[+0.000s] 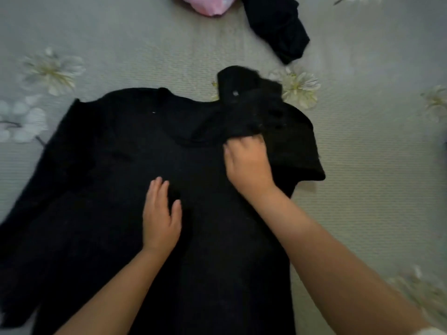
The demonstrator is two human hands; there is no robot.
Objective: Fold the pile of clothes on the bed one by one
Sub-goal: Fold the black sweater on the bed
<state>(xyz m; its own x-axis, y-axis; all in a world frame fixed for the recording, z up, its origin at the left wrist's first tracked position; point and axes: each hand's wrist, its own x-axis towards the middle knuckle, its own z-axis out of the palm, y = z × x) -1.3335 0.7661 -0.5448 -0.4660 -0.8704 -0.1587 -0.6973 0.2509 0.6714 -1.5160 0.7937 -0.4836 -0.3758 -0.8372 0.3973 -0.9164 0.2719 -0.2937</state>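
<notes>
A black long-sleeved top (116, 180) lies spread flat on the bed, neck away from me. My left hand (160, 216) rests flat on its chest area with fingers straight. My right hand (246, 163) grips the right sleeve (244, 100), which is lifted and bunched over the right shoulder, its cuff pointing away from me. The left sleeve (36, 180) lies along the garment's left side.
The bed has a pale grey-green cover (362, 165) printed with white flowers. Another black garment (275, 25) lies crumpled at the top right. A pink item (210, 4) shows at the top edge.
</notes>
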